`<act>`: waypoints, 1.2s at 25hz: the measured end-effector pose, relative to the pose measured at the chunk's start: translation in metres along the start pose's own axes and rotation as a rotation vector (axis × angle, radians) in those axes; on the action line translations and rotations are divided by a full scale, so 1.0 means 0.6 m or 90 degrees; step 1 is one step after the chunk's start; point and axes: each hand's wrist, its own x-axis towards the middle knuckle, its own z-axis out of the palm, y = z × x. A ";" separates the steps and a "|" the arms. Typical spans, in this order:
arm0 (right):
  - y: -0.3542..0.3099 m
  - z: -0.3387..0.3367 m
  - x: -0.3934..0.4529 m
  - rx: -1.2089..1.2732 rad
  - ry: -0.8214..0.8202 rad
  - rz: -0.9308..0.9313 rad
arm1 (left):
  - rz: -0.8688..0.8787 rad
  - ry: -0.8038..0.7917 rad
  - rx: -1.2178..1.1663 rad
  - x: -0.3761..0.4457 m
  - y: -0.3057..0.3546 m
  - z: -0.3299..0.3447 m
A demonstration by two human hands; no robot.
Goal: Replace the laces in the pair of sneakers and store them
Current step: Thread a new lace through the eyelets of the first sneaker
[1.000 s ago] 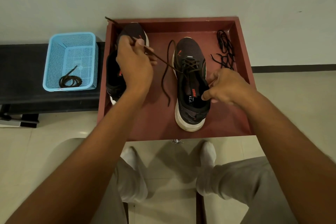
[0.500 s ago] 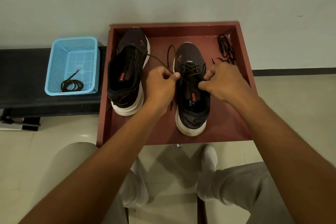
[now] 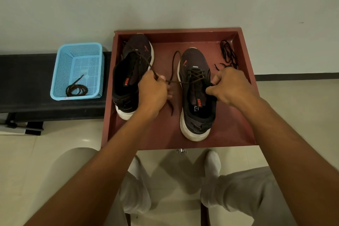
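Note:
Two dark sneakers with white soles stand in a red tray [image 3: 245, 97]. The right sneaker [image 3: 197, 97] is partly laced with a brown lace [image 3: 176, 81]. My left hand [image 3: 153, 91] grips that lace between the shoes; the strand runs taut from the eyelets, and one end lies over the left sneaker [image 3: 131, 77], which has no lace in its eyelets. My right hand [image 3: 229, 86] pinches the right sneaker's upper at its eyelet edge. A loose black lace [image 3: 228, 54] lies bundled in the tray's far right corner.
A blue plastic basket [image 3: 78, 57] holding a coiled dark lace [image 3: 76, 89] sits on a black bench [image 3: 27, 82] to the left of the tray. The wall is right behind the tray. My legs and white socks are below on the tiled floor.
My left hand came down from above the left sneaker to between the shoes, still holding the lace, then slid slightly left. My right hand shifted up the right sneaker's side toward the eyelets.

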 end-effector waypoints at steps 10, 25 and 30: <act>-0.002 -0.013 -0.002 -0.015 -0.054 -0.034 | 0.203 -0.004 0.354 -0.006 0.036 0.030; -0.003 -0.014 0.006 0.003 -0.064 -0.027 | 0.164 -0.168 -0.050 -0.028 0.115 0.005; -0.008 -0.016 -0.005 -0.002 -0.048 -0.041 | 0.212 -0.134 -0.112 -0.052 0.170 -0.035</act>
